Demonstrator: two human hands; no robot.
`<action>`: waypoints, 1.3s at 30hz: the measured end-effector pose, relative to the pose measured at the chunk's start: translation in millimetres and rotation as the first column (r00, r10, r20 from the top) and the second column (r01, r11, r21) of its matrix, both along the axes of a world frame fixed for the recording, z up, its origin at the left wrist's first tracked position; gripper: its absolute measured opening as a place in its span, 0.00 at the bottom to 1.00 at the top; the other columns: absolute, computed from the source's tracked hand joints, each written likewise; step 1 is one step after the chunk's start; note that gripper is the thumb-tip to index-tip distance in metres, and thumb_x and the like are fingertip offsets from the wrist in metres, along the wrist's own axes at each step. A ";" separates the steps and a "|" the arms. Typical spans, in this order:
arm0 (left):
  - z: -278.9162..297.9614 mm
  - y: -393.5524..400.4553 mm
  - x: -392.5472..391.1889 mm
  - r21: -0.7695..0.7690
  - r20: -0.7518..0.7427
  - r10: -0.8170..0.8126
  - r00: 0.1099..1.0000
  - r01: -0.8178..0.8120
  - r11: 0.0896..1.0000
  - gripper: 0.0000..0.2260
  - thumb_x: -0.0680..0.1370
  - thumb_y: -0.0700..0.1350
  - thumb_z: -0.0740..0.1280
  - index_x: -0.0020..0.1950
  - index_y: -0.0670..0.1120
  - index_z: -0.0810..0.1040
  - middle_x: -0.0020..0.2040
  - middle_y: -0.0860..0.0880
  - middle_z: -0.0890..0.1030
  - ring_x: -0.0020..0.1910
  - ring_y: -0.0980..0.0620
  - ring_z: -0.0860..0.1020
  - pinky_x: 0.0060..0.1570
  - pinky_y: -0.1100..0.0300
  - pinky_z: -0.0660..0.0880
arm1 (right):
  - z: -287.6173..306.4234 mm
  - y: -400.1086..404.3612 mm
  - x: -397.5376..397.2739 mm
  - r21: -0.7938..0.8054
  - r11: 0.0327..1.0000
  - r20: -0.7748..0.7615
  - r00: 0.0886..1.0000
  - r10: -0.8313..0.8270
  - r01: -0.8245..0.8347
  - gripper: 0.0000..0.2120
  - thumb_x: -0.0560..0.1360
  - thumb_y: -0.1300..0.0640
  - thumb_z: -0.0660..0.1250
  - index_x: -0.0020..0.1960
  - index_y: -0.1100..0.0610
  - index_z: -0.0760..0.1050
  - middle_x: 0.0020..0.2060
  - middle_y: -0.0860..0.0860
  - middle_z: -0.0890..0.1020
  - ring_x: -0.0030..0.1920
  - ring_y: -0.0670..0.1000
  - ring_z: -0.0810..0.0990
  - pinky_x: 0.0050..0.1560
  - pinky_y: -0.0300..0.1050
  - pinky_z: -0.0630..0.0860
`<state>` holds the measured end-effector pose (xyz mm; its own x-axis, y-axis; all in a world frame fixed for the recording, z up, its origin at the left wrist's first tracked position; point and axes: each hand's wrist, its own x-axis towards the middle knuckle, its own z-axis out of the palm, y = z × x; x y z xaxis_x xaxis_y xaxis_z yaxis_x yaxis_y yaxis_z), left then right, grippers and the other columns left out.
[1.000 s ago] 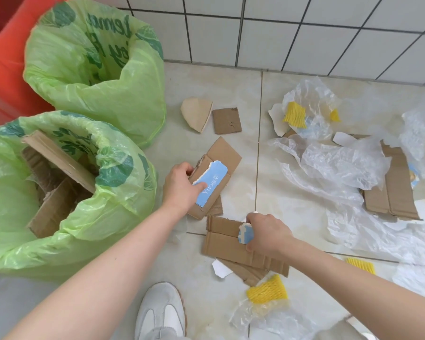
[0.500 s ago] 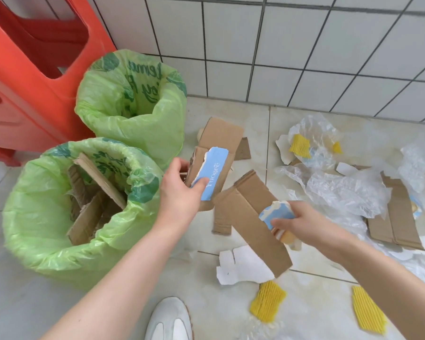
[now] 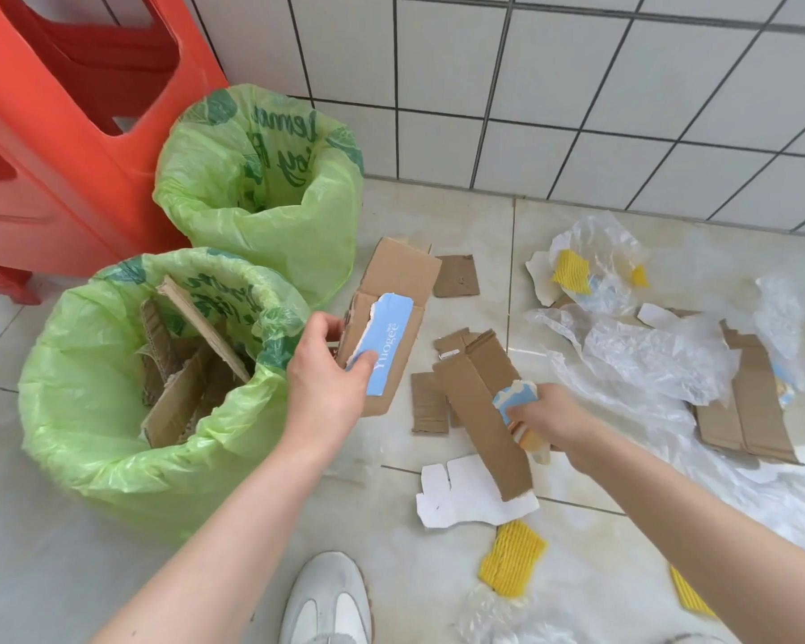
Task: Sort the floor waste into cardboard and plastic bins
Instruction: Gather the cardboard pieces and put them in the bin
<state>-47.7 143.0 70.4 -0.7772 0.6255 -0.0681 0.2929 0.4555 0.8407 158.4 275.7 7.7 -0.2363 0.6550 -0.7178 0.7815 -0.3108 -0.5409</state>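
Observation:
My left hand (image 3: 327, 382) grips a brown cardboard piece with a blue label (image 3: 393, 318), held in the air just right of the near green-bagged bin (image 3: 112, 439), which holds several cardboard scraps. My right hand (image 3: 547, 418) grips a long brown cardboard strip (image 3: 484, 406) with torn blue-and-white edging, lifted above the floor. The far green-bagged bin (image 3: 261, 188) stands behind the near one; its contents are hidden. Clear plastic sheets (image 3: 656, 360) lie crumpled at the right.
A red plastic stool (image 3: 66, 123) stands at the left beside the bins. The floor holds small cardboard scraps (image 3: 456, 275), a white card piece (image 3: 465, 497), yellow foam pieces (image 3: 510, 557), and a larger cardboard sheet (image 3: 749, 425) under plastic. My white shoe (image 3: 328, 601) is at the bottom. Tiled wall behind.
Both hands lifted their cardboard pieces off the floor and carried them up and left toward the near bin. The view rose, showing more of the stool and wall.

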 end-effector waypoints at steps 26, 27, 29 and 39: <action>-35.3 15.1 22.4 -0.133 0.102 -0.129 0.986 0.142 0.981 0.16 0.73 0.36 0.68 0.54 0.49 0.66 0.48 0.55 0.73 0.48 0.52 0.73 0.43 0.66 0.65 | -62.7 24.9 -61.7 0.225 0.962 0.325 0.943 0.076 -0.155 0.37 0.63 0.52 0.77 0.62 0.55 0.57 0.56 0.58 0.72 0.58 0.63 0.73 0.52 0.52 0.73; -35.6 15.4 22.4 -0.134 0.107 -0.129 0.986 0.143 0.981 0.17 0.73 0.36 0.68 0.56 0.49 0.66 0.49 0.55 0.73 0.49 0.52 0.73 0.44 0.65 0.66 | -64.0 26.8 -60.2 0.206 0.965 0.310 0.946 0.091 -0.161 0.35 0.63 0.51 0.77 0.59 0.55 0.58 0.54 0.57 0.74 0.58 0.62 0.73 0.52 0.52 0.74; -35.4 15.9 21.5 -0.136 0.117 -0.126 0.985 0.142 0.981 0.19 0.73 0.36 0.68 0.59 0.50 0.67 0.50 0.55 0.74 0.50 0.53 0.74 0.45 0.65 0.66 | -62.6 28.5 -58.4 0.162 0.977 0.251 0.963 0.098 -0.141 0.32 0.64 0.53 0.76 0.57 0.55 0.58 0.50 0.55 0.75 0.57 0.61 0.75 0.54 0.54 0.76; -6.0 4.3 12.9 -0.091 0.118 -0.048 0.992 0.059 0.994 0.11 0.73 0.38 0.66 0.55 0.48 0.75 0.50 0.51 0.81 0.49 0.50 0.78 0.49 0.56 0.74 | 12.5 18.7 -32.7 0.168 0.986 -0.179 0.984 0.009 0.021 0.09 0.73 0.59 0.61 0.52 0.60 0.70 0.48 0.58 0.78 0.44 0.56 0.77 0.41 0.50 0.73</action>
<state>-34.7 147.3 64.5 -0.7263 0.6526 -0.2159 0.2229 0.5207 0.8242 125.7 294.4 20.2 -0.3466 0.7645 -0.5436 0.6658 -0.2077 -0.7167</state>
